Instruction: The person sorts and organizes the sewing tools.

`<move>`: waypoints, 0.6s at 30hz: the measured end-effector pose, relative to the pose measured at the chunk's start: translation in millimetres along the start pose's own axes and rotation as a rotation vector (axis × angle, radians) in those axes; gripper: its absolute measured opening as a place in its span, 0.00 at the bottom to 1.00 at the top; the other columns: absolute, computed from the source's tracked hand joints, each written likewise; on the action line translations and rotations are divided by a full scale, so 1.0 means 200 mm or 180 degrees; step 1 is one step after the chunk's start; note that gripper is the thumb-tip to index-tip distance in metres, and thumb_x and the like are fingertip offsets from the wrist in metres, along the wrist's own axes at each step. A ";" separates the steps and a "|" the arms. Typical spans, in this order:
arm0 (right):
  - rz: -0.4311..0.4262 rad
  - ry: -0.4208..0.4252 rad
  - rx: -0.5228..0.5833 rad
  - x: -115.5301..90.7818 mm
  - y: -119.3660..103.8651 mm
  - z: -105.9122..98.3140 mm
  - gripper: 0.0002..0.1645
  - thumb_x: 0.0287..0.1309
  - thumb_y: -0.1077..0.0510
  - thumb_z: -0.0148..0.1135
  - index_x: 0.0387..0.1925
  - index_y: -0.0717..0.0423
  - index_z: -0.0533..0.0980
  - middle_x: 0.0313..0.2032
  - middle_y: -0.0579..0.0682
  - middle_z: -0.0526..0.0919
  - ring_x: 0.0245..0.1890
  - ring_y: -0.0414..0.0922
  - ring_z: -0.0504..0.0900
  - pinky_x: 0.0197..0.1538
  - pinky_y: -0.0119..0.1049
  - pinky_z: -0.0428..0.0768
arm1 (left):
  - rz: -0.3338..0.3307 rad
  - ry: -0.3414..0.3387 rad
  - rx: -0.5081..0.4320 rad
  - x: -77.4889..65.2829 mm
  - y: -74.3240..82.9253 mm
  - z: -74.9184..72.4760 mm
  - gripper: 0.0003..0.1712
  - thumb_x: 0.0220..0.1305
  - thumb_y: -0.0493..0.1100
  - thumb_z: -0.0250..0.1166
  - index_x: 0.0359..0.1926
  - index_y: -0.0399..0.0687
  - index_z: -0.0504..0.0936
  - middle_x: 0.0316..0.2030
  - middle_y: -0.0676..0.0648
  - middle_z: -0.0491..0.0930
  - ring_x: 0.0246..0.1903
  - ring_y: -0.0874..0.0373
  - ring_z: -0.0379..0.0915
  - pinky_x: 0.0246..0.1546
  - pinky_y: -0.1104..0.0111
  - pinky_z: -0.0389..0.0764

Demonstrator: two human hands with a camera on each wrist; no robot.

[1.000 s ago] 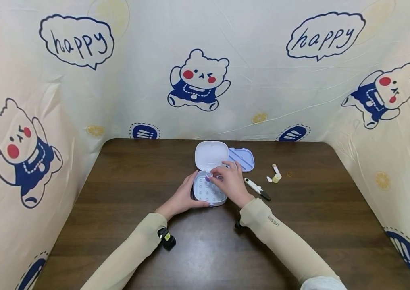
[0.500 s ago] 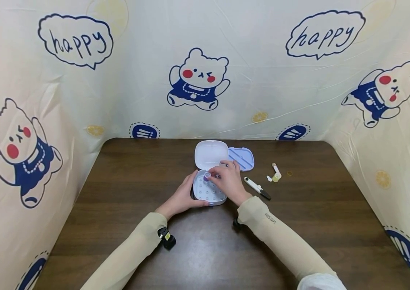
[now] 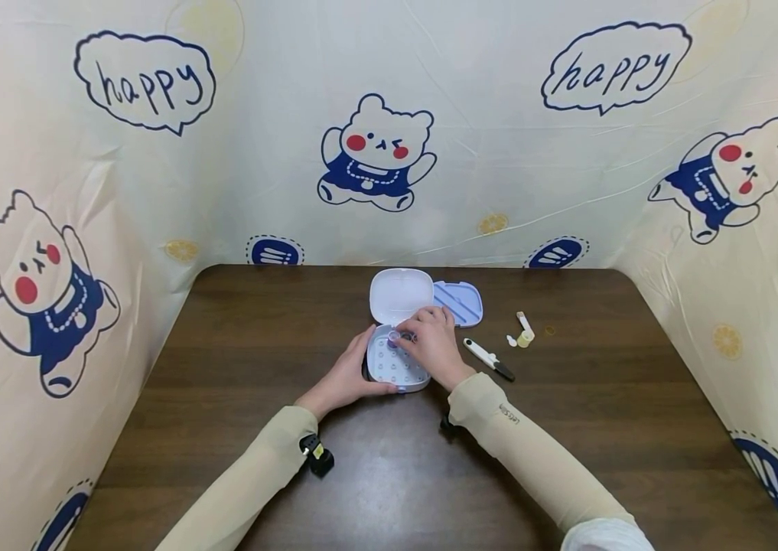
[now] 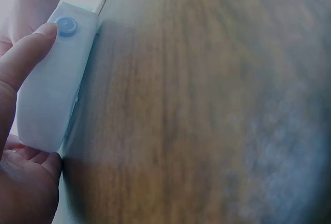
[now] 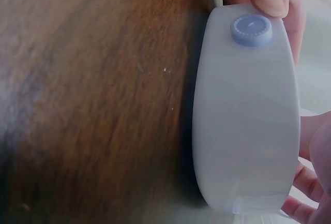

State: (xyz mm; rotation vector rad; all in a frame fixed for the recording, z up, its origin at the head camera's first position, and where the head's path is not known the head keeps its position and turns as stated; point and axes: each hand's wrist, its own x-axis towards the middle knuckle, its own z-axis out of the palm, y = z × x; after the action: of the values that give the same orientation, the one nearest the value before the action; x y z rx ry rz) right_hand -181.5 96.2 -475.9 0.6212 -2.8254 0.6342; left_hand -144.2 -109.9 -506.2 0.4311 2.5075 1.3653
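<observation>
In the head view a small white plastic case (image 3: 398, 369), its lid (image 3: 401, 297) tipped back, has rows of little pegs inside. My left hand (image 3: 342, 380) grips it from the left side and front. The left wrist view has that thumb right by a round blue knob (image 4: 67, 26) on the case wall. Over the far left part of the pegs, my right hand (image 3: 435, 346) pinches a small purple spool-like piece (image 3: 392, 337) between thumb and finger. Another small round piece is partly hidden beneath this hand. The right wrist view is mostly the case's side wall (image 5: 247, 115).
A lavender ribbed tray or cover (image 3: 459, 303) lies behind the right hand. To the right on the brown table (image 3: 258, 321) are a slim white tool with a black end (image 3: 489, 360), a small yellow roll (image 3: 525, 337) with a white piece beside it, and a thin yellowish ring (image 3: 550, 330).
My right hand has shifted slightly left with the purple piece, which now looks lower among the pegs. The left hand keeps its grip on the case.
</observation>
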 end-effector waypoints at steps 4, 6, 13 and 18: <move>0.0001 -0.0022 -0.0044 0.00 0.00 0.00 0.12 0.61 0.49 0.76 0.44 0.48 0.90 0.42 0.49 0.83 0.58 0.54 0.73 0.73 0.65 0.57 | -0.0048 -0.0016 0.0002 0.00 0.00 0.00 0.73 0.51 0.57 0.84 0.84 0.47 0.43 0.80 0.37 0.50 0.76 0.43 0.55 0.74 0.47 0.62; 0.0007 -0.0038 -0.0050 0.00 -0.01 0.00 0.12 0.61 0.49 0.76 0.44 0.48 0.90 0.42 0.49 0.83 0.58 0.54 0.73 0.73 0.65 0.56 | -0.0042 -0.0009 -0.0008 0.00 0.00 0.00 0.73 0.51 0.57 0.84 0.84 0.46 0.43 0.80 0.37 0.50 0.76 0.43 0.55 0.74 0.46 0.62; 0.0005 -0.0041 -0.0079 0.00 0.00 0.00 0.12 0.61 0.50 0.76 0.45 0.48 0.90 0.42 0.49 0.82 0.58 0.54 0.73 0.73 0.66 0.55 | -0.0064 -0.0028 -0.0005 0.00 0.01 0.00 0.74 0.51 0.58 0.84 0.84 0.47 0.42 0.80 0.38 0.49 0.76 0.44 0.55 0.74 0.47 0.61; -0.0066 0.0036 -0.0139 0.00 0.00 0.02 0.12 0.60 0.50 0.77 0.44 0.48 0.90 0.40 0.49 0.82 0.56 0.53 0.73 0.72 0.66 0.57 | 0.0004 -0.0024 0.0008 0.00 0.01 0.00 0.74 0.51 0.56 0.84 0.84 0.44 0.43 0.80 0.37 0.50 0.76 0.43 0.54 0.74 0.48 0.61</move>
State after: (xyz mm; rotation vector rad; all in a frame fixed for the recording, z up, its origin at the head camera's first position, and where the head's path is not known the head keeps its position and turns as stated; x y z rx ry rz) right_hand -181.6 95.5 -479.9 0.6363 -2.8105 0.5691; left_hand -144.1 -109.9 -504.6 0.4378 2.5036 1.3584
